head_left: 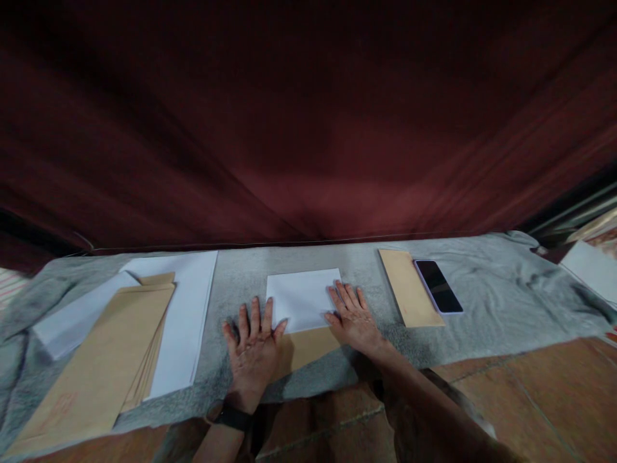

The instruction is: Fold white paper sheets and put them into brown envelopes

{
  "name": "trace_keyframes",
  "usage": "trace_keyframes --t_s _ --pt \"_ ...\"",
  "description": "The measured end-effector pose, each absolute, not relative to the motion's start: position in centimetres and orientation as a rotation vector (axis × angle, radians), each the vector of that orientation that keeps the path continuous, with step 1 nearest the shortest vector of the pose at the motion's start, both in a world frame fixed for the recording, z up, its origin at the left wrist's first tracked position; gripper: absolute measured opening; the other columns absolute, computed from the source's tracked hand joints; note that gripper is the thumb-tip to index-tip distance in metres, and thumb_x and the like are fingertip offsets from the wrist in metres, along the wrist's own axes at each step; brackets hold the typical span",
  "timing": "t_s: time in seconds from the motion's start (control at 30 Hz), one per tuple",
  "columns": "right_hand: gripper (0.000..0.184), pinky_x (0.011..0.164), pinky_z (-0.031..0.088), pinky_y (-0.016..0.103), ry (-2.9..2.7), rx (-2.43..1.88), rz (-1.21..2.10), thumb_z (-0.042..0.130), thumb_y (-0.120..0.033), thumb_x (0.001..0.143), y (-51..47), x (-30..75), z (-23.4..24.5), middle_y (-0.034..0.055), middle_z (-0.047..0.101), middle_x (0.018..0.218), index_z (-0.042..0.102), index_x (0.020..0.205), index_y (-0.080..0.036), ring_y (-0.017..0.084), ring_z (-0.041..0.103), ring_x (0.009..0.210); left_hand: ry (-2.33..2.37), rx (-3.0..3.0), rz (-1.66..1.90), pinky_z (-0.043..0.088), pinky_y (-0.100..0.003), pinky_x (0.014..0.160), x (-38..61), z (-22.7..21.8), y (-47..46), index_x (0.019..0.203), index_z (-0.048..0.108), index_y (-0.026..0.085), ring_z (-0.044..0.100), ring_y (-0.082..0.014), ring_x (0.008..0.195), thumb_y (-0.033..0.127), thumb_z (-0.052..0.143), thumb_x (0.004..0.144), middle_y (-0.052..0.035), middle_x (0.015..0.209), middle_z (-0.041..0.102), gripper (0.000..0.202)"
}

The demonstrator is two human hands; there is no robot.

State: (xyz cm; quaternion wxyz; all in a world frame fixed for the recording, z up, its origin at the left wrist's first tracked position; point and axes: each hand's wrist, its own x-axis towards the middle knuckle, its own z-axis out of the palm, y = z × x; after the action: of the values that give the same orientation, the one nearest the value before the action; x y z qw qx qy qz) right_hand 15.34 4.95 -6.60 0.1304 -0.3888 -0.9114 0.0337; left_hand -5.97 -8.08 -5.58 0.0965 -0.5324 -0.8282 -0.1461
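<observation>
In the middle of the grey cloth lies a white sheet of paper [303, 296], on top of a brown envelope [308, 350] whose near part shows below it. My left hand [253, 350] rests flat with fingers spread at the left edge of the sheet and envelope, its thumb touching the paper. My right hand [354, 318] lies flat on the right edge of the sheet, fingers stretched out. Neither hand grips anything. A dark band [234, 418] circles my left wrist.
Several brown envelopes [96, 354] lie fanned at the left over white paper sheets [186, 321]. Another brown envelope [409, 289] and a phone [438, 286] lie at the right. The grey cloth [506, 296] covers tiled floor [544, 392]. Dark red fabric [308, 128] hangs behind.
</observation>
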Motion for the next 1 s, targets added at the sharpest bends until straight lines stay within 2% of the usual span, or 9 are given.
trace_keyframes --t_s 0.07,0.17,0.23,0.33,0.43,0.57,0.8,0.9,1.0 --pt "0.063 0.121 0.022 0.06 -2.643 -1.136 0.086 0.049 -0.045 0.101 5.1 15.8 -6.4 0.0156 0.036 0.161 0.037 0.155 -0.016 0.034 0.031 0.15 -2.433 -1.555 -0.422 0.011 -0.071 0.12 -6.3 -5.1 -8.2 0.153 0.041 0.019 0.023 -0.04 0.152 0.042 0.044 0.1 -0.017 0.162 0.034 0.058" --pt "0.063 0.121 0.019 0.063 -2.624 -1.109 0.069 0.053 -0.041 0.099 5.2 16.1 -5.7 0.0165 0.035 0.162 0.039 0.154 -0.014 0.035 0.03 0.15 -2.347 -1.606 -0.42 0.011 -0.069 0.121 -5.8 -4.7 -7.7 0.155 0.039 0.02 0.017 -0.0365 0.154 0.034 0.042 0.101 -0.0151 0.164 0.03 0.055" --pt "0.059 0.122 0.018 0.064 -2.647 -1.004 0.083 0.054 -0.036 0.099 5.2 15.9 -5.1 0.0157 0.035 0.162 0.042 0.152 -0.015 0.034 0.031 0.15 -2.197 -1.846 -0.421 0.02 -0.06 0.124 -4.9 -4.9 -7.2 0.153 0.041 0.022 0.023 -0.0301 0.154 0.025 0.04 0.1 -0.0119 0.163 0.035 0.053" --pt "0.053 0.123 0.02 0.061 -2.715 -0.76 0.171 0.056 -0.03 0.097 4.7 15.4 -4.6 0.0131 0.042 0.158 0.048 0.149 -0.018 0.03 0.035 0.148 -1.97 -2.248 -0.358 0.034 -0.045 0.121 -3.5 -5.3 -6.8 0.147 0.05 0.024 0.041 -0.0213 0.146 0.012 0.039 0.096 -0.0071 0.155 0.05 0.054" --pt "0.052 0.123 0.029 0.051 -2.765 -0.613 0.247 0.058 -0.027 0.096 4.1 14.7 -4.8 0.0125 0.051 0.152 0.05 0.147 -0.016 0.025 0.044 0.142 -1.966 -2.353 -0.267 0.039 -0.045 0.119 -3.0 -5.2 -6.6 0.143 0.055 0.021 0.049 -0.0208 0.14 0.004 0.037 0.09 -0.0078 0.149 0.056 0.058" --pt "0.049 0.119 0.039 0.045 -2.795 -0.605 0.216 0.058 -0.02 0.096 3.7 14.3 -5.3 0.0124 0.053 0.15 0.053 0.144 -0.015 0.024 0.05 0.138 -2.014 -2.348 -0.204 0.045 -0.039 0.113 -3.4 -4.8 -6.5 0.136 0.06 0.015 0.056 -0.022 0.134 0.001 0.039 0.087 -0.0117 0.144 0.06 0.055" --pt "0.045 0.117 0.041 0.04 -2.844 -0.607 0.16 0.057 -0.019 0.096 3.7 13.9 -4.8 0.0143 0.055 0.148 0.056 0.141 -0.014 0.025 0.054 0.134 -2.047 -2.297 -0.205 0.051 -0.037 0.104 -3.1 -4.8 -6.3 0.13 0.064 0.01 0.061 -0.0244 0.128 0.0 0.039 0.086 -0.0169 0.137 0.064 0.051" --pt "0.045 0.115 0.042 0.04 -2.82 -0.65 0.161 0.057 -0.019 0.095 3.3 13.8 -4.7 0.0128 0.056 0.147 0.057 0.141 -0.016 0.025 0.055 0.132 -2.064 -2.262 -0.235 0.051 -0.038 0.103 -3.2 -4.6 -6.2 0.131 0.063 0.013 0.062 -0.0238 0.126 0.001 0.04 0.087 -0.0144 0.136 0.066 0.051" --pt "0.048 0.113 0.044 0.04 -2.806 -0.695 0.147 0.057 -0.012 0.092 3.1 13.6 -4.6 0.0118 0.059 0.144 0.059 0.14 -0.017 0.026 0.057 0.129 -2.106 -2.198 -0.284 0.052 -0.039 0.1 -3.0 -3.9 -6.3 0.123 0.067 0.017 0.064 -0.024 0.12 0.003 0.041 0.088 -0.0124 0.128 0.07 0.045"
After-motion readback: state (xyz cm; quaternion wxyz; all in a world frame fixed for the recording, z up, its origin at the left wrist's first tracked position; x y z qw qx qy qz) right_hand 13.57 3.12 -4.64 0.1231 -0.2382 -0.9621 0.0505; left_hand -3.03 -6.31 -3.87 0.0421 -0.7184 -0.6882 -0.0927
